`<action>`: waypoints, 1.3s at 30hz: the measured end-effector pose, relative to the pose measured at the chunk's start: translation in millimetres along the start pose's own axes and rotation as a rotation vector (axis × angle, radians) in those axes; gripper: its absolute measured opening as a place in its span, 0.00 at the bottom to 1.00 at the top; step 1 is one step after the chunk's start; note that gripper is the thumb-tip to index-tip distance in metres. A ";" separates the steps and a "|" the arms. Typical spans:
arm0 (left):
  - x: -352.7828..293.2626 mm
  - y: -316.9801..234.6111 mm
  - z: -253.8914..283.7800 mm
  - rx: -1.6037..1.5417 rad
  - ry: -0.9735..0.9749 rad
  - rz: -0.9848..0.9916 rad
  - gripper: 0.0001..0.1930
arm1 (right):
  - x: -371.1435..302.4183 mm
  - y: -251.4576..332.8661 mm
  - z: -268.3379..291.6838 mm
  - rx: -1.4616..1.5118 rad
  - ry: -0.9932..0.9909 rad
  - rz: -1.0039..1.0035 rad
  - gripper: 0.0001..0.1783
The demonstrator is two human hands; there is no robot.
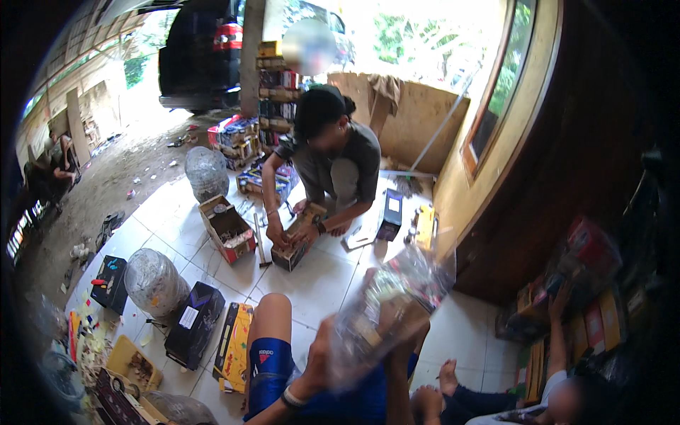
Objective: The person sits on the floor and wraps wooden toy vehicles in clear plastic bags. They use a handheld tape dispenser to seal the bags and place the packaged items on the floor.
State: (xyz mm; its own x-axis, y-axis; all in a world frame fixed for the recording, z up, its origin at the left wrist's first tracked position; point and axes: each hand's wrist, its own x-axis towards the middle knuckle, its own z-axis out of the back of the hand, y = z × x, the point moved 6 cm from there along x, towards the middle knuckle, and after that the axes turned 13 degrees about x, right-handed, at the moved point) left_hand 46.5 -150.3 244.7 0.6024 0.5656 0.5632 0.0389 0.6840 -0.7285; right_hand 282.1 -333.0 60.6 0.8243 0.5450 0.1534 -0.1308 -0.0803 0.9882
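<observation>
Above my lap I hold a clear, crinkled plastic bag [386, 301] with a brown, boxy object showing through it. My left hand [321, 358] is closed on the bag's left side. On the other side my right hand [409, 343] grips the bag from below; its fingers are partly hidden behind the plastic. The bag is tilted, and its upper right part is blurred by glare. Beside my left knee lies a yellow box [235, 343] with red markings, next to a long black box [195, 326].
A person [340, 149] crouches opposite, both hands on a small wooden box [287, 258]. A hammer [261, 241] and an open wooden box [227, 230] are beside them. Plastic-wrapped bundles [154, 283] stand left. Another person [559, 397] sits at right by stacked boxes [591, 329].
</observation>
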 end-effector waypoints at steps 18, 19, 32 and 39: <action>-32.2 7.2 45.2 -0.386 0.121 0.233 0.58 | 2.0 71.9 -82.2 0.126 -0.028 0.462 0.21; -34.9 7.6 46.2 -0.466 0.119 0.287 0.58 | 7.4 111.5 -123.6 0.011 0.013 0.520 0.22; 40.3 -78.3 105.3 0.377 0.502 -0.549 0.17 | -30.1 247.3 -151.8 0.447 0.606 0.382 0.47; 55.8 -131.8 108.9 0.133 0.386 -0.690 0.13 | -65.0 302.4 -158.4 -0.150 0.516 0.852 0.16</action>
State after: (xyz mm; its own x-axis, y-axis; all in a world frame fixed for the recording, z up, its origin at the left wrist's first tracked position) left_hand -11.9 -158.8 414.6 0.7116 -0.1878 0.6770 0.4227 0.8842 -0.1989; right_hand 101.7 -260.5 348.7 0.0890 0.6524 0.7526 -0.6628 -0.5253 0.5337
